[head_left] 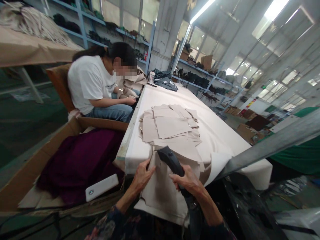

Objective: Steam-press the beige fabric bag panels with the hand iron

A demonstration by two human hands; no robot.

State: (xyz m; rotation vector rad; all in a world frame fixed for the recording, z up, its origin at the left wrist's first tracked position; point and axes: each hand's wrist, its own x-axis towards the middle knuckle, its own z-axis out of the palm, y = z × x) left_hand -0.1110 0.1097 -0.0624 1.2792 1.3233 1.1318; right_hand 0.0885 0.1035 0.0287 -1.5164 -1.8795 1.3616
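Observation:
Beige fabric (163, 188) hangs over the near end of the table and down across my lap. At its left edge my left hand (142, 176) pinches the cloth between thumb and fingers. My right hand (191, 181) is wrapped round a black hand-held tool (172, 160) with a curved, flattened head. The head points up and left, resting at or just above the fabric by the table's edge; whether it touches cannot be made out. Just beyond lies a loose pile of cut beige fabric pieces (172, 128), overlapping one another.
A long table (212, 131) covered in pale cloth stretches away. Left of it stands a cardboard box (25, 181) with purple fabric (82, 160) and a white device (102, 187). A seated person (90, 83) handles cloth on the left. A metal post (270, 146) slants across the right.

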